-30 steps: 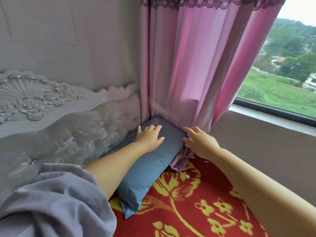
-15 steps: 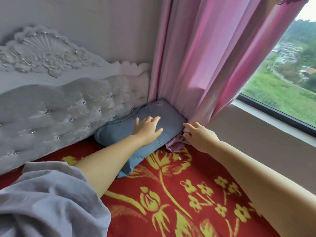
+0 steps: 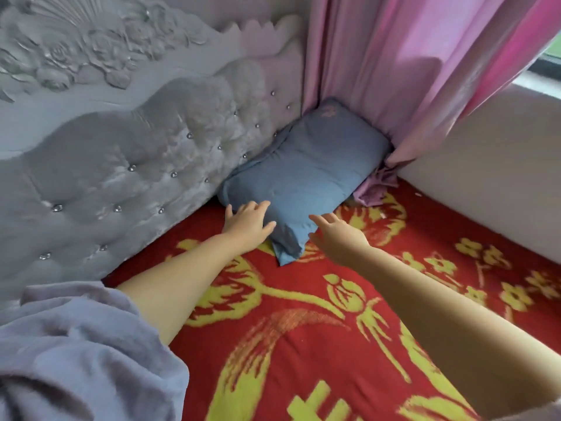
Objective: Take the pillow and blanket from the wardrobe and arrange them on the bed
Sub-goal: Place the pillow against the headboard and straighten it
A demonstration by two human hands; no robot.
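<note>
At far left we saw our grey sleeve [image 3: 76, 354], with the tufted grey headboard [image 3: 127, 165] and its carved floral crest running behind it. Our left hand [image 3: 247, 223] lay palm down at the near left edge of the blue pillow [image 3: 303, 177], its fingers [image 3: 258, 206] spread apart and resting on the fabric without gripping it. The pillow lay flat on the bed, on the red blanket [image 3: 303, 344] with yellow flowers, its long side against the headboard and its far end tucked into the corner beneath the pink curtain [image 3: 409, 71]. Our right hand [image 3: 340, 235] hovered just beside the pillow's near corner, fingers [image 3: 320, 220] loosely apart and extended toward it; whether they touched the fabric we could not tell. At right, the curtain's hem bunched on the bed beside the pillow, and a pale wall [image 3: 491, 183] bordered the bed.
</note>
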